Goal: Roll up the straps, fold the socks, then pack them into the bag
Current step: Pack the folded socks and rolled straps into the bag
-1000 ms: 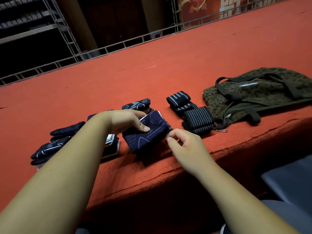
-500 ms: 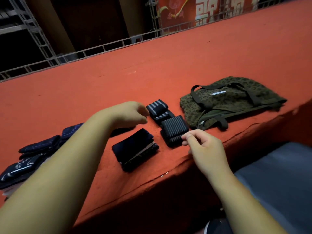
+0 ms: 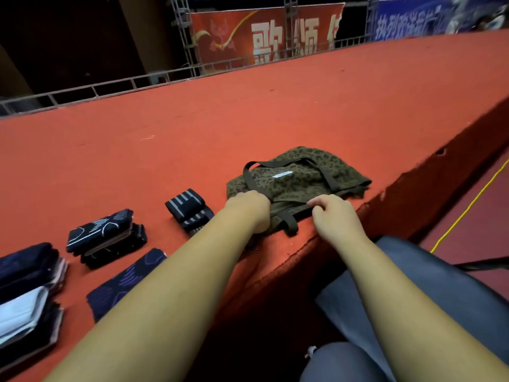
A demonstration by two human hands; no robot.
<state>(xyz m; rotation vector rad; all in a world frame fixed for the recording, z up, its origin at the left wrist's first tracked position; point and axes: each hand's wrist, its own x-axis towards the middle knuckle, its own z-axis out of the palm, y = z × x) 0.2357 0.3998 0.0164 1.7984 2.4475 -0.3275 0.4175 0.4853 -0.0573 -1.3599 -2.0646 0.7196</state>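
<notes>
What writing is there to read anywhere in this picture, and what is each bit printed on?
"歌颂" in large white characters on the red banner; a third character beside them is cut off.
On the blue banner: pale characters, too blurred to read.
On the white label of the bag: print too small to read.
</notes>
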